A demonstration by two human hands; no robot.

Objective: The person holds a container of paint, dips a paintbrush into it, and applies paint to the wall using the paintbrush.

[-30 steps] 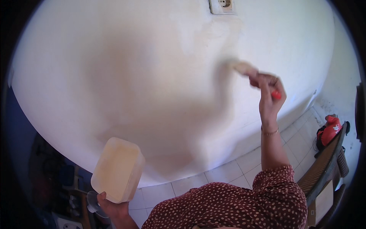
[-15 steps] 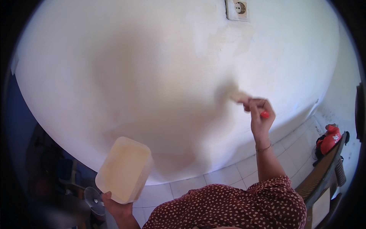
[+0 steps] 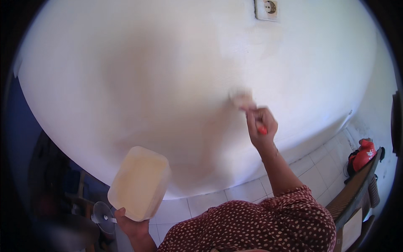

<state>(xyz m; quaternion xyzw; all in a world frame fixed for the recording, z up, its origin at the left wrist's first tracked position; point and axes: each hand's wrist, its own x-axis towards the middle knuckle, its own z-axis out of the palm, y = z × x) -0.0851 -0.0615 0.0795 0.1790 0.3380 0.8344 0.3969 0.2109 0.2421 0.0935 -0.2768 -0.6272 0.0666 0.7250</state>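
Observation:
A paintbrush with a red handle [image 3: 262, 129] is gripped in my right hand [image 3: 263, 122], its blurred bristles [image 3: 242, 98] at the pale wall [image 3: 189, 75]. Whether the bristles press on the wall or hover just off it is hard to tell. Low on the left, my left hand [image 3: 133, 227] holds a rectangular plastic tub [image 3: 140, 182] by its near end, thumb over the rim. The tub is tilted, and cream-coloured paint seems to cover its inside. My other left fingers are hidden beneath it.
A power socket [image 3: 267, 9] is set in the wall at the top. White floor tiles [image 3: 247, 191] run along the wall's foot. At right stands a brown bench-like piece [image 3: 354, 189] with a red bag-like item [image 3: 364, 153]. A clear round disc [image 3: 103, 217] is near my left hand.
My right hand has moved left across the wall with the paintbrush. The tub in my left hand has shifted slightly up and right in the view.

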